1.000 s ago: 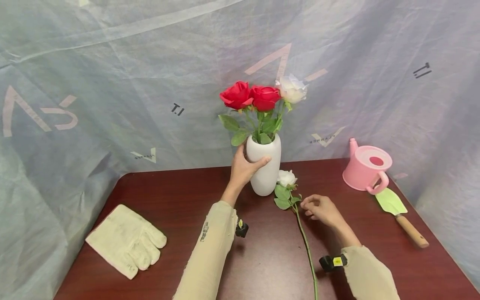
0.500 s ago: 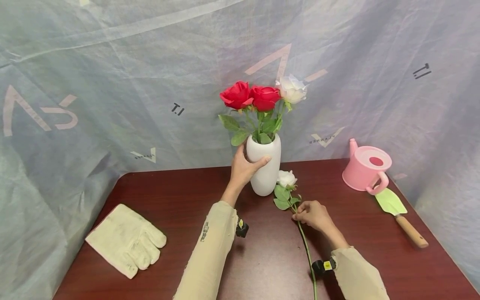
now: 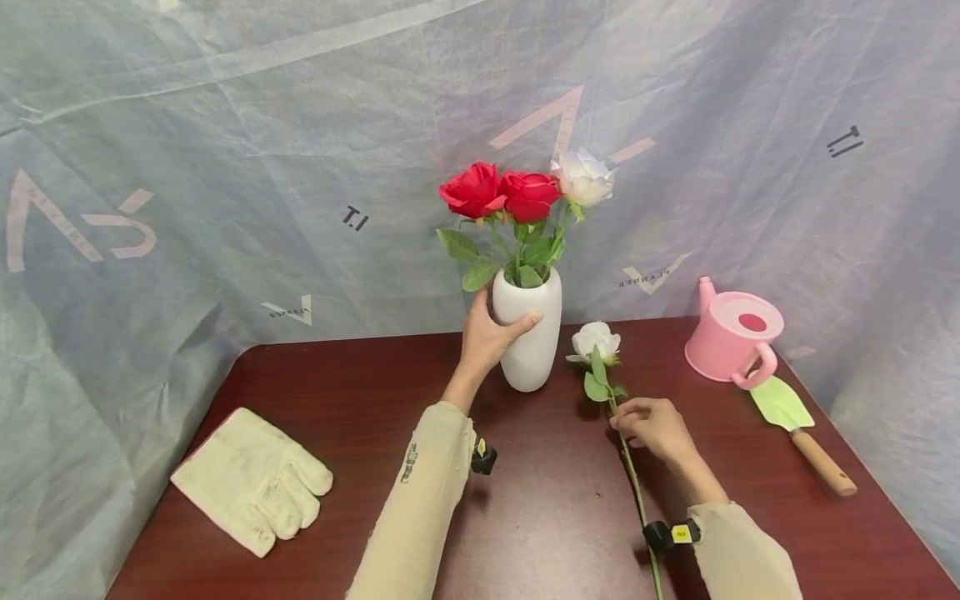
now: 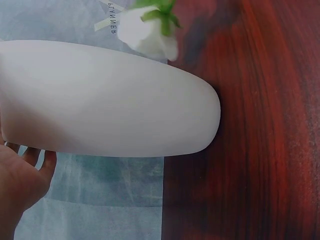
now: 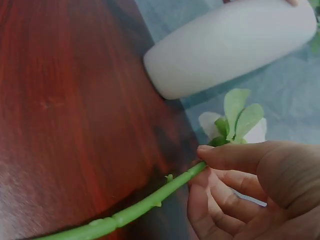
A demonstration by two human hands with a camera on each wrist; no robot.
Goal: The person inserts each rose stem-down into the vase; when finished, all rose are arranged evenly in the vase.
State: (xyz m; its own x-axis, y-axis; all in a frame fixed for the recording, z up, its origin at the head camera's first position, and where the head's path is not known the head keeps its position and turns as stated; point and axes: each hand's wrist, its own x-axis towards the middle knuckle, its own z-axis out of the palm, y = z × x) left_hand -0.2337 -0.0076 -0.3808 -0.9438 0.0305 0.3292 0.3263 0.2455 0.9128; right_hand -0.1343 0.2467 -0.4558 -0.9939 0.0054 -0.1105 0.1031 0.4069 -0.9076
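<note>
My left hand (image 3: 487, 337) grips the white vase (image 3: 534, 354) near its top, with the thumb across its front. Two red roses (image 3: 474, 192) and a white rose (image 3: 585, 177) stand in the vase, above green leaves. To the right, my right hand (image 3: 656, 427) pinches the green stem of another white rose (image 3: 596, 342) between thumb and fingers, just below its leaves. That stem (image 5: 150, 202) runs down toward the near edge in the right wrist view. In the left wrist view the vase (image 4: 110, 100) fills the middle, and the loose rose's bloom (image 4: 145, 32) shows beside it.
A pink watering can (image 3: 723, 333) stands at the back right of the dark red table (image 3: 525, 525). In front of it lies a small trowel with a green blade (image 3: 782, 404) and wooden handle. Pale work gloves (image 3: 251, 475) lie at the left. A printed cloth (image 3: 337, 150) hangs behind.
My right hand has come to the loose white rose, pinched its stem and shifted it to the right, its bloom now apart from the vase. The left hand stays on the vase.
</note>
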